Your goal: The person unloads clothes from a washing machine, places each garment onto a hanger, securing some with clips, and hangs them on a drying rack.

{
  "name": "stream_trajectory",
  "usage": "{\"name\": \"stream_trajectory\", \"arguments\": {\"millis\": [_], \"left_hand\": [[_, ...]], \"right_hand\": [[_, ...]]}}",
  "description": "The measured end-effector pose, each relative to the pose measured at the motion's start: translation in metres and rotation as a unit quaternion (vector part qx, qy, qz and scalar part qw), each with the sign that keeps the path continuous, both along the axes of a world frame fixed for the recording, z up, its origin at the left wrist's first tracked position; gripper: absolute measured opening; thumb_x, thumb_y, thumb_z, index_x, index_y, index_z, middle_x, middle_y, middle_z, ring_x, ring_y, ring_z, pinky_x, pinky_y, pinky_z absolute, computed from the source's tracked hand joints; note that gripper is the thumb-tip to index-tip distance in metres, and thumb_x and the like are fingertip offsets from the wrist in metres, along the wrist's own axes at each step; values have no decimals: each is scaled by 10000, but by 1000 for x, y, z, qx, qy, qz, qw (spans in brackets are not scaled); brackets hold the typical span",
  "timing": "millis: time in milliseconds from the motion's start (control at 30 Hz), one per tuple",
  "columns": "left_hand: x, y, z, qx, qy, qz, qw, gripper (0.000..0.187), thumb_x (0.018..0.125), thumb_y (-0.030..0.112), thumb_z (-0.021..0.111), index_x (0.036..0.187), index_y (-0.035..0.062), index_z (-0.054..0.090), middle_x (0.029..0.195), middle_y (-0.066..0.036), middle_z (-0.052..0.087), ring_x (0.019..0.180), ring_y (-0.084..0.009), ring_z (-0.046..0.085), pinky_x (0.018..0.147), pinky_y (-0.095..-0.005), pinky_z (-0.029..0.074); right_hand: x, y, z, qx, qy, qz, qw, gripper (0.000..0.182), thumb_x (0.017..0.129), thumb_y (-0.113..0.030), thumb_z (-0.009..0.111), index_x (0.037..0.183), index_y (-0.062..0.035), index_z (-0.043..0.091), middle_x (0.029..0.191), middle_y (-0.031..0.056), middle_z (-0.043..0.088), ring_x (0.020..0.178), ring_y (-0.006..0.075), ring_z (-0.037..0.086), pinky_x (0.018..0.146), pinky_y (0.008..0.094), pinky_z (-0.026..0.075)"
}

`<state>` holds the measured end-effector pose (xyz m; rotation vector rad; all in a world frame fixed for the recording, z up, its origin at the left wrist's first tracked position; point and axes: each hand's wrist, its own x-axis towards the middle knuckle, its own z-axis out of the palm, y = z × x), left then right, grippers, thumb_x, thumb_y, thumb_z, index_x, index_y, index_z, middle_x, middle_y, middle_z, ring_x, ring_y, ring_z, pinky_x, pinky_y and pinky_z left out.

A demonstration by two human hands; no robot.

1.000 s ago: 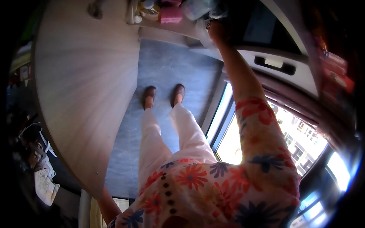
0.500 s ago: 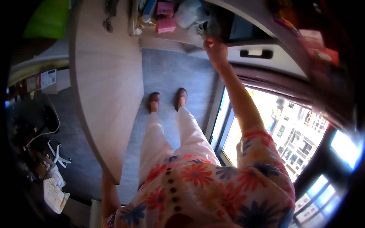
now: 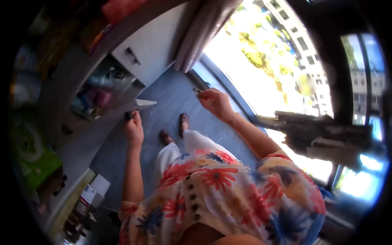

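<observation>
My left hand is closed around a black handle, beside the pale, blurred edge of a cabinet door. My right hand, raised over the floor near the window, pinches a small shiny metal object between thumb and fingers; its exact kind is too small to make out. Left of my left hand, an opened compartment shows blurred items, among them a pink box.
A white cabinet front with a dark handle stands ahead, beside a gathered curtain. The bright window fills the right side. A green bag sits at the far left. My feet stand on grey floor.
My right hand has come out of the open compartment with a small metal object. My left hand, hidden behind the door before, now shows on a black handle. The view has turned right.
</observation>
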<state>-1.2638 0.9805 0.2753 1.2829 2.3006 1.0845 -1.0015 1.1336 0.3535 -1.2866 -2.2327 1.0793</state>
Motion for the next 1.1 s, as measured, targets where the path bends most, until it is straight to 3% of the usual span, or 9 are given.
{"name": "stream_trajectory", "arguments": {"millis": [100,167,233,433,667,767,833,967,1100], "left_hand": [[-26,54,2,-40,-41,70,996,355,866,297,448,785,-26,569,742,-173,601,712,-345,568,623,-374,428],[-48,67,-21,1,27,65,998,373,862,310,450,776,-28,580,708,-154,614,699,-309,589,614,-364,429],[-64,77,-18,-89,34,68,993,403,844,347,478,812,-33,609,684,-133,628,606,-213,607,588,-317,445],[-111,109,-27,-57,54,47,996,433,862,327,424,767,-52,610,658,-128,625,596,-199,614,529,-300,456],[-125,112,-27,-60,-170,28,983,376,811,188,428,1151,29,439,997,-130,529,812,-201,558,566,-329,430],[-125,107,-73,-129,-319,113,932,359,804,166,452,1145,54,455,934,-121,540,747,-186,554,532,-310,422],[-32,77,-51,-193,-372,-27,908,379,786,141,494,1155,64,446,917,-108,543,712,-167,544,512,-285,420],[183,11,30,-335,-513,-427,665,406,833,224,542,1182,56,420,971,-88,576,807,-173,580,634,-310,466],[353,-97,93,-424,-578,-559,416,358,858,248,509,1129,18,469,961,-109,583,799,-184,587,623,-310,490]], "right_hand": [[44,0,15,12,37,-82,996,148,726,-90,609,851,-12,618,801,105,590,693,186,603,657,275,487],[72,-10,22,26,44,-138,989,142,725,-90,614,849,-20,622,799,101,596,685,176,601,643,265,487],[93,-27,24,40,30,-203,978,133,726,-90,628,847,-36,630,801,89,605,674,157,600,623,249,489],[127,-116,26,27,97,-367,925,149,723,-92,614,849,-14,619,794,96,592,672,163,591,643,255,479],[117,-215,16,12,88,-482,872,140,723,-79,613,846,-13,621,780,83,590,663,149,587,619,241,471],[125,-250,23,3,130,-511,850,141,724,-81,621,843,-5,621,785,72,594,677,132,588,625,231,478],[131,-271,30,-10,169,-524,835,139,723,-78,625,840,-2,619,789,65,599,684,122,588,629,222,481],[146,-317,37,-38,262,-501,824,155,724,-65,629,867,-9,613,769,73,616,680,93,572,626,210,474],[200,-396,36,-15,246,-481,842,154,733,-77,633,878,-29,613,784,61,622,685,97,573,614,224,480]]}}
